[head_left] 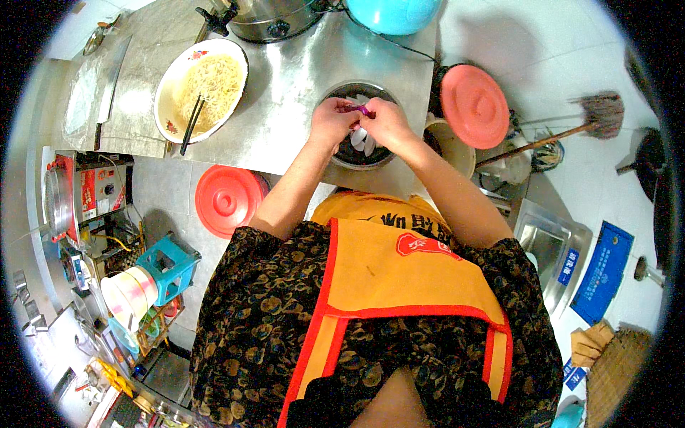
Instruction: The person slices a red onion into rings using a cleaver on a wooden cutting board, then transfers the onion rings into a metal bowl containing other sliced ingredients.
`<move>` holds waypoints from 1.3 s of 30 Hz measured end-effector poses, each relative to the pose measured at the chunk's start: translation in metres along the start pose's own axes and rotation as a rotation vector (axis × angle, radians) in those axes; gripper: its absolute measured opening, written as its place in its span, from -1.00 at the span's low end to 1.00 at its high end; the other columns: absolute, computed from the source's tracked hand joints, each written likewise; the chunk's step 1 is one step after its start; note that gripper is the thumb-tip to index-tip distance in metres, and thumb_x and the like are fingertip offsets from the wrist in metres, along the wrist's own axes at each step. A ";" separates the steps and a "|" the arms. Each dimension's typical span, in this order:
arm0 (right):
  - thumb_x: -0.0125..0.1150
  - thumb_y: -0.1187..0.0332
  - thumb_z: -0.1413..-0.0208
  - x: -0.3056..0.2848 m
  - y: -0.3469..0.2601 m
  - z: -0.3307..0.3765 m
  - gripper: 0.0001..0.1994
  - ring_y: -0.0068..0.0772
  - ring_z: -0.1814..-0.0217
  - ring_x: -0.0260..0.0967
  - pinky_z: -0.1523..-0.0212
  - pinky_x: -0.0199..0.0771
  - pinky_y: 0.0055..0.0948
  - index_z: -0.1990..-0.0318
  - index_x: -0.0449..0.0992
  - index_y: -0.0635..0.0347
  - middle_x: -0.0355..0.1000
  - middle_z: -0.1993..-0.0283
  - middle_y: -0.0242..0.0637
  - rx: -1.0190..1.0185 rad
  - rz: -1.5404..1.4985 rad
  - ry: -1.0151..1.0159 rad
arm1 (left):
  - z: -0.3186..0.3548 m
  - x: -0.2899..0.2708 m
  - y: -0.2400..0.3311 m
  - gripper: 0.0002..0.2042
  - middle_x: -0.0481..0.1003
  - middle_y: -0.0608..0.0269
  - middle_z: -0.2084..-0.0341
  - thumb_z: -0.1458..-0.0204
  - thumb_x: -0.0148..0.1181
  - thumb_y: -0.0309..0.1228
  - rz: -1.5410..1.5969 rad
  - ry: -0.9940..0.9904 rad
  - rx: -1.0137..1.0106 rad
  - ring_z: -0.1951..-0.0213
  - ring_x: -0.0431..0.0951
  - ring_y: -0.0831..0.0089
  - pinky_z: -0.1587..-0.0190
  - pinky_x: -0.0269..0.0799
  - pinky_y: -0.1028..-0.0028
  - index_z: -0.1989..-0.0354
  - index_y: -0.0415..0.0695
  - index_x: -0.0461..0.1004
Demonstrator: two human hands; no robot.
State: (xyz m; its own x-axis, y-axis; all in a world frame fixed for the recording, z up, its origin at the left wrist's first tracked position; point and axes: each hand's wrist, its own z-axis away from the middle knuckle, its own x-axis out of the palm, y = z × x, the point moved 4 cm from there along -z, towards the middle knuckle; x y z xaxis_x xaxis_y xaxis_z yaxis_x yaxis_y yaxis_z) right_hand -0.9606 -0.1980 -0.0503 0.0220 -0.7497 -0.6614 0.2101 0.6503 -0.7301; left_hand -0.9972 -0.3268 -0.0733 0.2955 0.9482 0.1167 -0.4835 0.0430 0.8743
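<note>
My left hand (332, 120) and my right hand (386, 121) meet over a dark round bowl (340, 95) at the front edge of the steel counter (292, 78). Together they pinch a small purple piece (364, 110), which looks like a bit of onion. Pale slices (364, 139) lie inside the bowl beneath the hands. My arms come up from an orange apron (399, 274) worn over a dark patterned top.
A white enamel basin of noodles (203, 85) with dark chopsticks (191, 123) sits on the counter to the left, a cleaver (114, 75) beyond it. Red lids (474, 105) (227, 200) cover buckets on either side. A broom (571, 128) lies on the floor to the right.
</note>
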 end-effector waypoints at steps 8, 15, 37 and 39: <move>0.19 0.35 0.11 0.002 -0.002 0.000 -0.81 0.16 0.24 0.41 0.20 0.41 -0.03 0.39 0.45 0.30 0.45 0.37 0.07 -0.021 0.110 0.030 | -0.001 0.001 -0.004 -0.79 0.54 0.18 0.46 0.15 0.33 -0.50 -0.185 0.134 0.058 0.42 0.53 0.42 0.37 0.45 0.48 0.33 -0.28 0.48; 0.15 0.40 0.12 0.005 -0.002 -0.001 -0.81 0.17 0.23 0.41 0.16 0.40 -0.01 0.34 0.48 0.32 0.45 0.35 0.11 -0.067 0.143 0.102 | -0.001 0.004 0.002 -0.77 0.57 0.12 0.48 0.19 0.35 -0.39 -0.385 0.185 0.108 0.43 0.56 0.37 0.34 0.47 0.44 0.36 -0.24 0.55; 0.12 0.48 0.11 0.006 -0.008 -0.027 -0.84 0.14 0.20 0.46 0.17 0.46 -0.03 0.33 0.49 0.33 0.48 0.27 0.10 -0.092 0.435 0.065 | -0.044 0.005 0.003 -0.80 0.56 -0.07 0.45 0.28 0.29 -0.29 -0.741 0.333 0.053 0.32 0.59 0.07 0.21 0.47 0.27 0.49 -0.14 0.59; 0.12 0.47 0.11 0.004 -0.007 -0.027 -0.84 0.13 0.20 0.46 0.17 0.47 -0.04 0.33 0.49 0.33 0.48 0.28 0.10 -0.079 0.455 0.063 | -0.035 0.013 0.011 -0.83 0.55 -0.11 0.42 0.19 0.24 -0.42 -0.675 0.324 -0.058 0.28 0.58 0.09 0.21 0.46 0.29 0.44 -0.27 0.55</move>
State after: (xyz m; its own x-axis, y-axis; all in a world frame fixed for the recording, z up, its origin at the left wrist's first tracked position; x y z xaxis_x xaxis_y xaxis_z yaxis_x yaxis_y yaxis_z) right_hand -0.9885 -0.2021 -0.0523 0.0346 -0.3787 -0.9249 0.1173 0.9206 -0.3726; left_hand -1.0274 -0.3033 -0.0781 0.2899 0.7550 -0.5882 -0.3287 0.6558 0.6797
